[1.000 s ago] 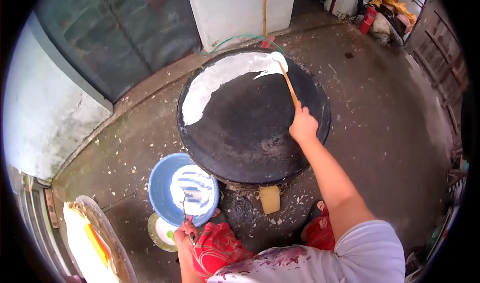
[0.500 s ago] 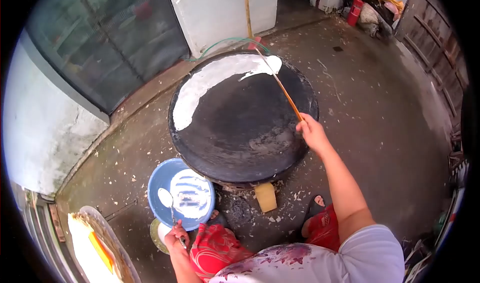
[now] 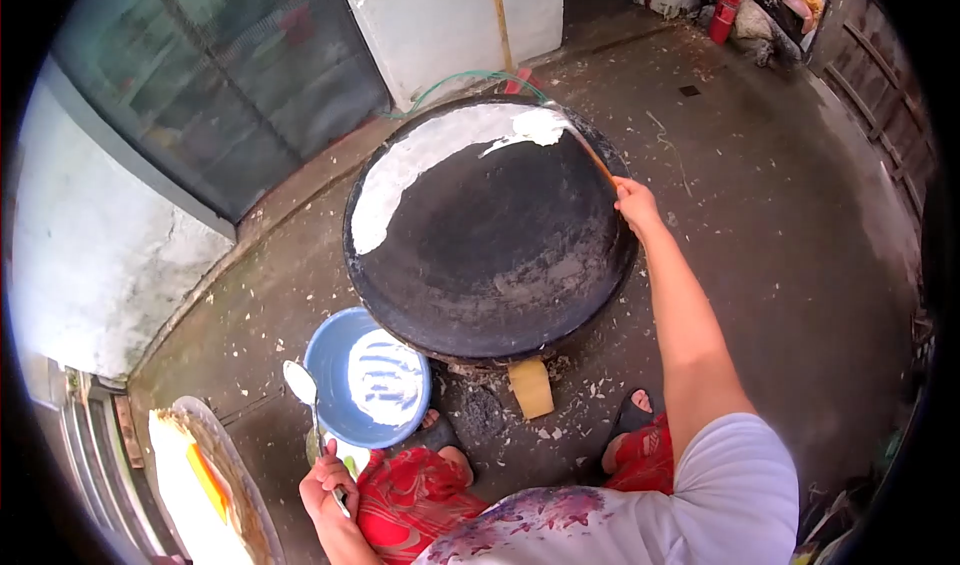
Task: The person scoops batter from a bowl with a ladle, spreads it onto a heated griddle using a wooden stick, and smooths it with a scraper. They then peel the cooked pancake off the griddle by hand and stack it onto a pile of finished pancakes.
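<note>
My right hand [image 3: 635,203] is closed around a thin wooden batter spreader [image 3: 598,159], whose far end meets a thick lump of white batter [image 3: 537,125] near the back edge of the griddle. The round black griddle [image 3: 480,245] carries a white batter band [image 3: 400,170] curving along its left and back rim. In my left hand [image 3: 327,480] is a metal ladle [image 3: 299,382], its bowl coated white, just outside the left rim of a blue basin [image 3: 330,410]. White batter [image 3: 385,377] with streaks lies inside that basin.
A yellow block [image 3: 530,389] sits below the griddle's front edge, between my feet. At lower left stands a tray [image 3: 262,500] with pale sheets and an orange strip [image 3: 206,483]. A pole [image 3: 501,15] leans at the wall; a red cylinder [image 3: 724,15] stands far right.
My right hand has moved up and slightly right, and the spreader's far end has swung right into the batter lump. My left hand has carried the ladle left, out from over the basin.
</note>
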`<state>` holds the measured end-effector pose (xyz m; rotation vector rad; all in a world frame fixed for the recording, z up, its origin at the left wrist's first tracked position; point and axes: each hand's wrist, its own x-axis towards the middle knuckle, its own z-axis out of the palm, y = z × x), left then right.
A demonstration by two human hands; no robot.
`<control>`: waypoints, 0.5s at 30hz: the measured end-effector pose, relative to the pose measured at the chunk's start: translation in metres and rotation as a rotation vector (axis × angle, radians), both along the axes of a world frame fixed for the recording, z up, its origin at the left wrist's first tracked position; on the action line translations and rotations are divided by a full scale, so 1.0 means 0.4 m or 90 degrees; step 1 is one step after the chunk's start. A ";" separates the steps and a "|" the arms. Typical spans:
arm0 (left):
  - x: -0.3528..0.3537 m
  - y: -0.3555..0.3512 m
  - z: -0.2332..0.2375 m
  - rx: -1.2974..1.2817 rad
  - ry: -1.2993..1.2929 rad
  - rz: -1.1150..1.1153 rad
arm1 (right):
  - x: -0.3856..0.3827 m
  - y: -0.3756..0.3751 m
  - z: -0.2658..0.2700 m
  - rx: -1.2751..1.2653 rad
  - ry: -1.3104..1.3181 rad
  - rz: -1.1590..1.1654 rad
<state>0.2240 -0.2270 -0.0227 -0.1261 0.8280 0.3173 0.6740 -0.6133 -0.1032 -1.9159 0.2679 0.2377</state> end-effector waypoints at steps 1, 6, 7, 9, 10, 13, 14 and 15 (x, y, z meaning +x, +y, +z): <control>0.001 -0.011 0.002 -0.002 0.003 0.004 | 0.006 0.001 -0.004 0.019 0.023 -0.055; 0.010 -0.033 -0.016 0.001 -0.043 -0.005 | -0.034 0.045 0.009 0.006 0.060 0.074; 0.010 -0.029 -0.025 0.001 -0.031 -0.010 | -0.020 0.006 -0.049 -0.134 -0.104 0.046; 0.012 -0.039 -0.029 0.002 -0.020 -0.007 | 0.012 -0.024 -0.139 -0.142 -0.208 -0.039; 0.017 -0.046 -0.027 0.005 -0.007 -0.008 | -0.004 0.005 -0.111 -0.144 -0.208 -0.038; 0.015 -0.050 -0.030 -0.010 -0.006 -0.005 | -0.040 0.140 -0.047 -0.133 -0.133 0.134; 0.014 -0.048 -0.035 -0.014 -0.015 -0.011 | -0.056 0.160 -0.032 -0.181 -0.133 0.133; 0.017 -0.052 -0.029 -0.013 -0.013 -0.016 | -0.069 0.154 -0.018 -0.223 -0.147 0.154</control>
